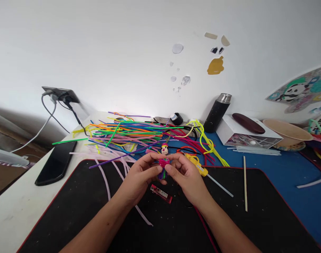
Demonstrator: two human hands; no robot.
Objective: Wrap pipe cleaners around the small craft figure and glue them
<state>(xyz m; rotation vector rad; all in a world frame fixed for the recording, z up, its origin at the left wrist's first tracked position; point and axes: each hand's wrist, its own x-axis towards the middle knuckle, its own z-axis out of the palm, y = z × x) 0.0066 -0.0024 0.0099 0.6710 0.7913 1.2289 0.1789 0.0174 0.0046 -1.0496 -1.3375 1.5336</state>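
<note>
Both my hands meet around a small pipe-cleaner doll (164,162) over the black mat (97,218). It has a pale round head with a pink top, a pink body, and purple, blue and green strands below. My left hand (143,174) pinches its left side between thumb and fingers. From the other side my right hand (185,172) grips it the same way, thumb in front. Below the doll lies a red lighter (161,194) with a label. Behind my right hand sits a yellow glue gun (198,164), a clear glue stick pointing out to the right.
Colourful pipe cleaners (129,131) lie heaped behind my hands. A black phone (56,163) rests at left, below a wall socket (60,95) with cables. To the right are a wooden stick (245,184), a black thermos (217,112), a white drawer box (229,133) and a beige bowl (287,131).
</note>
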